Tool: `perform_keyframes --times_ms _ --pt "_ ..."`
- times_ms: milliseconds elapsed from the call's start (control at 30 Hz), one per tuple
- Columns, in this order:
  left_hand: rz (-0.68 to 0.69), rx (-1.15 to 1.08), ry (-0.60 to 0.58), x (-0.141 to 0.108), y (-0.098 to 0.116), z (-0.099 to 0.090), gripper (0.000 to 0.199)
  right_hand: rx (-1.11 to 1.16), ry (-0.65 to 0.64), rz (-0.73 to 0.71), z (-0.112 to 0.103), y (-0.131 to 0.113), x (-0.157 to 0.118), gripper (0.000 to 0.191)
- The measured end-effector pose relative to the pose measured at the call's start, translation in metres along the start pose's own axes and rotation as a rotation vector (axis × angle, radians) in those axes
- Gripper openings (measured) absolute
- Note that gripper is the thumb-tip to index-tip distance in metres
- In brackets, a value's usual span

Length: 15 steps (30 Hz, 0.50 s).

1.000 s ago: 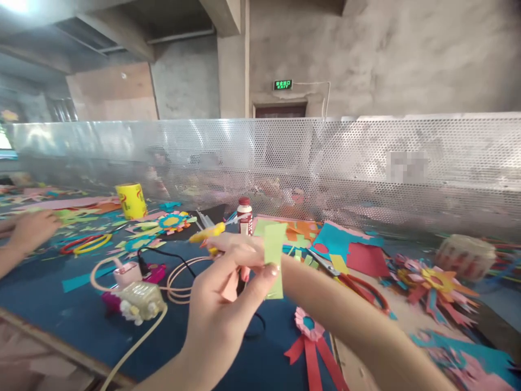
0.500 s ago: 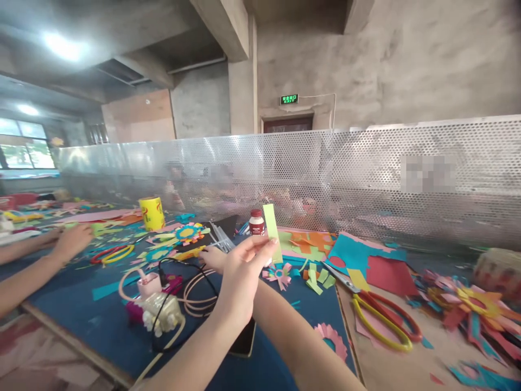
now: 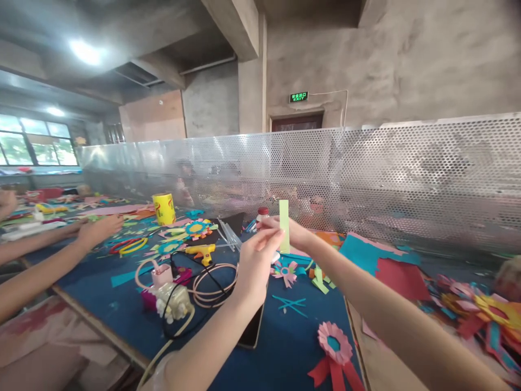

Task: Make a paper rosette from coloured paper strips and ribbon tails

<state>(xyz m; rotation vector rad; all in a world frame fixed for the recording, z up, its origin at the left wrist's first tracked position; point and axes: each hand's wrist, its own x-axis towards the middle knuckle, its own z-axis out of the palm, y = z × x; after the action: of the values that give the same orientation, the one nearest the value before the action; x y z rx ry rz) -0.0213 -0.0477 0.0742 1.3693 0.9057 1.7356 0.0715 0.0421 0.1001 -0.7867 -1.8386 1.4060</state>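
Observation:
My left hand [image 3: 258, 266] is closed, pinching a pale green paper strip [image 3: 284, 220] that stands upright between thumb and fingers. Just behind the strip is my right hand [image 3: 295, 232], partly covered by it and by my left hand. Its visible fingers stretch left in front of a small bottle with a red cap [image 3: 263, 210]; I see nothing held in them. To the left, a yellow hot glue gun [image 3: 202, 252] lies free on the blue table. A pink paper rosette with red tails [image 3: 334, 343] and a pink paper flower [image 3: 287, 273] lie below my hands.
Another person's hands [image 3: 100, 233] work at the left. A yellow tape roll [image 3: 163, 209], red-and-yellow-handled scissors [image 3: 129, 247], a plugged-in power strip [image 3: 173, 298] with looped cords and a phone [image 3: 253, 328] lie around. A perforated metal screen [image 3: 228, 163] runs behind; coloured paper [image 3: 401, 278] lies right.
My right hand has left the glue gun and moved right, behind the green strip. My left hand still pinches the strip. The view has turned slightly left, and the scissors at right are now hidden.

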Motion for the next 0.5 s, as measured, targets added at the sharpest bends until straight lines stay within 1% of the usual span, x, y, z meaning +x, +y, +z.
perform_keyframes --times_ms 33,100,133,167,200,267,333,400,500 --pt "0.028 0.054 -0.01 0.002 -0.004 0.002 0.022 0.015 0.047 0.005 -0.012 -0.001 -0.007 0.025" --pt "0.099 0.169 -0.043 0.005 -0.012 0.005 0.026 0.046 0.13 0.02 -0.033 -0.003 -0.026 0.031" --pt "0.131 0.213 -0.063 0.008 -0.017 0.007 0.026 0.063 0.146 0.042 -0.043 -0.005 -0.038 0.037" --pt "0.157 0.244 -0.084 0.01 -0.021 0.01 0.024 0.08 0.141 0.073 -0.05 -0.007 -0.05 0.038" --pt "0.175 0.262 -0.104 0.012 -0.024 0.013 0.021 0.096 0.134 0.108 -0.055 -0.008 -0.063 0.035" --pt "0.203 0.29 -0.136 0.015 -0.031 0.019 0.017 0.133 0.136 0.169 -0.06 -0.009 -0.084 0.025" --pt "0.23 0.318 -0.168 0.017 -0.037 0.026 0.017 0.177 0.154 0.207 -0.06 -0.007 -0.1 0.02" --pt "0.246 0.343 -0.203 0.018 -0.042 0.03 0.017 0.223 0.169 0.23 -0.059 -0.002 -0.109 0.022" --pt "0.243 0.372 -0.253 0.018 -0.046 0.033 0.015 0.272 0.174 0.248 -0.058 0.007 -0.115 0.029"
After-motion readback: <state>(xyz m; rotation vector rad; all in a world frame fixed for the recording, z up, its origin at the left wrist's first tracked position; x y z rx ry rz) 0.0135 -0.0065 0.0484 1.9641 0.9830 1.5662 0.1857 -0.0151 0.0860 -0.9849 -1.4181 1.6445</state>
